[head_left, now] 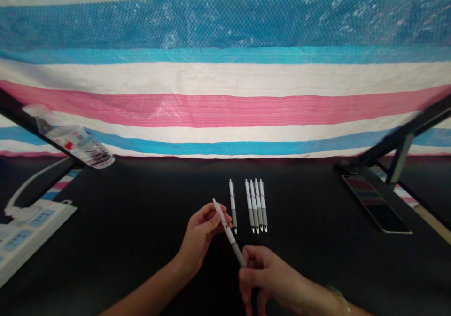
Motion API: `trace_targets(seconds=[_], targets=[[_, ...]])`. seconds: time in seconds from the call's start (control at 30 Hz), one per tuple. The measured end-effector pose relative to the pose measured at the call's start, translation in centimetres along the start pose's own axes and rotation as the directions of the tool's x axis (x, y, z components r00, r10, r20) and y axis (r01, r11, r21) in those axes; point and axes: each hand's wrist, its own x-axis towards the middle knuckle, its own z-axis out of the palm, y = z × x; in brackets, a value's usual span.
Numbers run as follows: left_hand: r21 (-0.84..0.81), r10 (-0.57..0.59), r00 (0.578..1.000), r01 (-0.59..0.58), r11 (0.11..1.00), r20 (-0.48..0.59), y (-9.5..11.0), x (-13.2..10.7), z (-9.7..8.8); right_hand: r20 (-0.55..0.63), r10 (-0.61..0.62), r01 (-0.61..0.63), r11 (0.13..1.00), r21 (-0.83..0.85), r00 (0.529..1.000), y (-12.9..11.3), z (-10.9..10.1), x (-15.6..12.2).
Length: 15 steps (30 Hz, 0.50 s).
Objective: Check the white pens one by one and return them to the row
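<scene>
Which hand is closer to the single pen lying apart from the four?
Left. The left hand, gripping the held pen, sits just beside the single pen; the right hand grips it lower, farther off.

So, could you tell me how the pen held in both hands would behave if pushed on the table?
Probably stiff: the pen runs straight between left hand and right hand. Likely light, being so slim. Its round barrel could roll on the flat table.

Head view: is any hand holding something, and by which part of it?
Both hands hold one white plastic pen with a grey grip: the left hand pinches its white barrel near the top, the right hand its grey tip end.
</scene>
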Motion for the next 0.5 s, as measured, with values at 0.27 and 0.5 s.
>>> trace_targets(seconds=[0.27,0.5], targets=[[-0.032,-0.018,0.998,0.02,0.999,0.052,-0.33,0.4,-0.13,0.007,0.036,-0.037,0.998,0.059,0.999,-0.05,0.02,0.08],[-0.015,0.0,0.993,0.002,1.0,0.118,-0.5,0.44,-0.26,0.056,0.054,-0.06,0.992,0.114,0.997,0.36,-0.53,0.38]])
